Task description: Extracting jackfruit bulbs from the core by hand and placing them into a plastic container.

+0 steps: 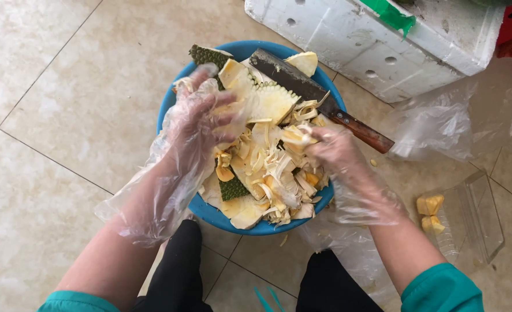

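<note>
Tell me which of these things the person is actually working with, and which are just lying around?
In use:
- left hand on a jackfruit piece
- right hand pulling at fruit strands
- blue basin of scraps
- clear box with yellow fruit pods

Lying about:
- cleaver, resting across the basin, unheld
- white foam box
- loose plastic bag

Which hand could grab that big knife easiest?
Probably the right hand. In its thin clear plastic glove, it sits just beside the brown wooden handle of the dark-bladed cleaver, lying across the round blue plastic basin. The left hand grips a pale jackfruit chunk further away.
</note>
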